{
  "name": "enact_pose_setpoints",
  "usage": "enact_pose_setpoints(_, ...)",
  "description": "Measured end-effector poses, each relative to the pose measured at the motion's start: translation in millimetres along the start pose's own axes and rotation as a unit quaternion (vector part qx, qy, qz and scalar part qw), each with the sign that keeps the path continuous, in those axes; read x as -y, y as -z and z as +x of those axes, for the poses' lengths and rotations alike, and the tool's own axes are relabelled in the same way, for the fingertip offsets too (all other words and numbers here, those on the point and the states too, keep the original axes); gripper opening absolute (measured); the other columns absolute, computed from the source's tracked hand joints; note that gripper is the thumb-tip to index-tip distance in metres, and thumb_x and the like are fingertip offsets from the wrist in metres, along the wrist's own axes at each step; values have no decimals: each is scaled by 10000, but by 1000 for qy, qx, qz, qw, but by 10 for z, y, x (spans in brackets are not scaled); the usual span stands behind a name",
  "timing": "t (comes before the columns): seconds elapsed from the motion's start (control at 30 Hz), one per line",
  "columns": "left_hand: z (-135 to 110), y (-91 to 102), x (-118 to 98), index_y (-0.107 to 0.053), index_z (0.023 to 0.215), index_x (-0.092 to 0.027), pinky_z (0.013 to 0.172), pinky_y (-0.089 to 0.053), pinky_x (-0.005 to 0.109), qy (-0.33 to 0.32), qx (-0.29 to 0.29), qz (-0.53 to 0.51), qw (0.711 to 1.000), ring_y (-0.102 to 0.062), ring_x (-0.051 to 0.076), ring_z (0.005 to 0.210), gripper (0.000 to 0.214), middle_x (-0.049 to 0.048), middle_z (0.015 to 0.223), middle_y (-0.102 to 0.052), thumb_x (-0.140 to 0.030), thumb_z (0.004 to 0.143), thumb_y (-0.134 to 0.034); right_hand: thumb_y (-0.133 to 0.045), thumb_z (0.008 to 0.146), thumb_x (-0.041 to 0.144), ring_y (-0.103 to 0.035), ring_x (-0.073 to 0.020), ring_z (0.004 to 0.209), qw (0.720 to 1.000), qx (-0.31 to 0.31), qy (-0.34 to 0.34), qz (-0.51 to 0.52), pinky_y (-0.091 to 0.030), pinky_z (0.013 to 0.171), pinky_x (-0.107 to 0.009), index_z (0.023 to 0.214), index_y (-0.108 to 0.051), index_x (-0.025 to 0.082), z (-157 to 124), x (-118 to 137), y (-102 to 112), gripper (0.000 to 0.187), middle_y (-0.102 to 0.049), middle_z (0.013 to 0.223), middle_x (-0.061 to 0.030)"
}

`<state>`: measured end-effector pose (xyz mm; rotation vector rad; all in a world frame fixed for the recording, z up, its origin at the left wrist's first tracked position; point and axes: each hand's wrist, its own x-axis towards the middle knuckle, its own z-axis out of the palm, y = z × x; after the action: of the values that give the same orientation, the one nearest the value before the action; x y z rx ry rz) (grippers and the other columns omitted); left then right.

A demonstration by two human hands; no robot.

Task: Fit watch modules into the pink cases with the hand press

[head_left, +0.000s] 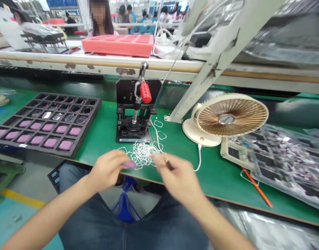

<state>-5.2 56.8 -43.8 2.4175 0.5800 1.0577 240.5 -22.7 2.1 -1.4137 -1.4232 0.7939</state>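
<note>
My left hand (pixel 107 168) is closed on a small purple, rounded plate (pixel 129 164), held over the front edge of the table. My right hand (pixel 176 173) is blurred, with its thumb and fingers drawn together at the right side of a tangled pile of thin white ring gaskets (pixel 142 152). Whether a ring sits between those fingertips I cannot make out. Behind the pile stands a black toggle-clamp press (pixel 135 121) with a red handle (pixel 145 92). Two loose white rings lie to the right of the press.
A black foam tray (pixel 82 133) on the left holds purple plates and dark, shiny pieces in its cells. To the right are a beige fan (pixel 227 118), an orange stick (pixel 258 189) and a clear tray (pixel 287 159) of small parts. Beyond the shelf rail sits a person.
</note>
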Motion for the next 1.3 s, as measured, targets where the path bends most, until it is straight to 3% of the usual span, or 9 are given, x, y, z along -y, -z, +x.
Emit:
enact_pose_setpoints(0.1,319,-22,281,-810,1072,-233,986,-575,425,70,4,16,997,-759,273,1060,157,94,1106,-821,-181,1017,-673,-625,1091,484,-755,-221,958,933,-179,265,-164,-602,805,-349,1240,-791,262,658,301,243,315,-806,1117,-73)
enact_pose_setpoints(0.23,551,-129,510,-827,1050,-232,942,-574,407,112,25,32,993,-775,287,1023,134,83,1101,-838,-170,964,-743,-603,1114,485,-708,-227,1295,838,-125,434,-306,-630,843,-279,1485,-635,237,1286,536,239,448,-681,1503,-86)
enact_pose_setpoints(0.33,562,-187,542,-838,1049,-237,920,-572,390,140,29,35,989,-784,289,1010,133,67,1092,-847,-183,943,-777,-522,1162,399,-760,-176,1193,802,-109,485,-331,-606,825,-213,1380,-684,194,1532,619,160,340,-746,1407,-58)
enact_pose_setpoints(0.53,547,-169,533,-849,1024,-269,946,-577,364,185,-1,0,983,-789,259,1015,137,20,1086,-854,-193,918,-804,-536,1153,429,-771,-211,1121,824,-241,431,-279,-585,967,-322,1407,-648,206,1787,1146,320,356,-794,1198,-73)
enact_pose_setpoints(0.67,443,-42,535,-843,1090,-262,975,-590,379,222,-75,-41,971,-782,248,1021,157,29,1102,-850,-240,952,-771,-473,1166,372,-772,-197,961,798,-298,432,-296,-593,862,-329,1105,-757,203,1492,758,260,336,-808,1028,-69)
enact_pose_setpoints(0.8,184,74,496,-815,1177,-244,901,-638,374,255,-140,-75,954,-791,244,996,215,56,1136,-839,-316,991,-734,-488,1151,335,-788,-165,874,828,-46,353,-433,-564,653,-280,1157,-790,259,1059,-245,-64,311,-836,1097,1)
enact_pose_setpoints(0.9,13,87,443,-768,1153,-200,746,-668,338,267,-155,-88,947,-795,213,807,221,67,1023,-828,-362,1012,-715,-476,1146,307,-795,-209,1030,827,46,284,-483,-564,621,-291,1347,-737,237,1043,-653,-275,337,-756,1394,-40)
enact_pose_setpoints(1.13,-12,94,392,-698,1285,-203,834,-695,359,206,-158,-8,966,-792,207,940,245,95,1161,-769,-290,1065,-633,-638,1019,237,-788,-319,1048,832,98,209,-505,-631,771,-385,1473,-666,236,1499,-610,-371,455,-775,1339,-110)
enact_pose_setpoints(1.3,356,14,504,-714,1268,-188,1104,-595,459,125,-113,106,980,-725,247,1188,235,118,1240,-763,-176,1078,-577,-584,1013,141,-747,-273,1232,846,88,219,-478,-646,827,-339,1513,-636,301,1369,-589,-305,527,-713,1467,-34)
